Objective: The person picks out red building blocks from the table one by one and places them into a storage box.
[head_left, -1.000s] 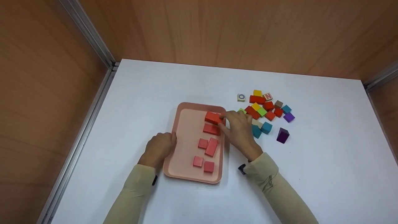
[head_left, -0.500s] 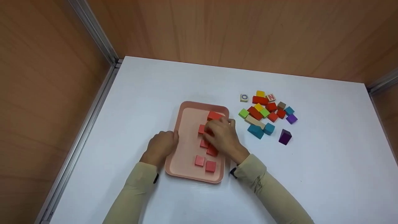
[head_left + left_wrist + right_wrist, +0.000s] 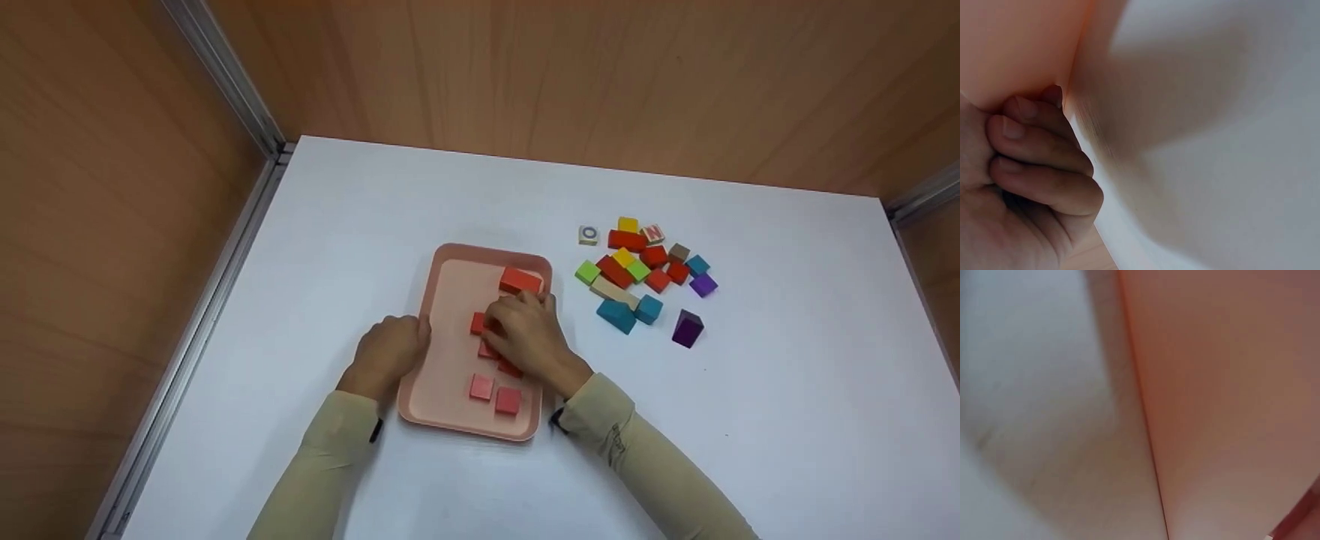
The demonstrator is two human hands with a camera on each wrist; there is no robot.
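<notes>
In the head view, a pink tray [image 3: 439, 405] lies on the white table with several red and pinkish-red blocks in it. My left hand [image 3: 386, 354] grips its left rim; in the left wrist view, the fingers [image 3: 1044, 149] curl at the edge. Over the tray's right half, my right hand [image 3: 529, 337] holds a red block [image 3: 477, 323], mostly hidden under the fingers. Above the hand lies a larger red block [image 3: 520, 280]. A small block [image 3: 486, 350] and a partly covered red block [image 3: 510, 368] sit just below. Two cubes [image 3: 481, 387] [image 3: 508, 400] rest nearer me.
Right of the tray is a cluster of red, yellow, green and teal blocks [image 3: 616, 316], with a plain wood strip [image 3: 613, 293] among them. A dark purple block [image 3: 688, 328] stands apart. Wooden panels [image 3: 540, 82] border the table at the back and left.
My right hand has left the upper red block and come down to the one below, which has shifted slightly left and toward me. My left hand keeps its grip on the rim.
</notes>
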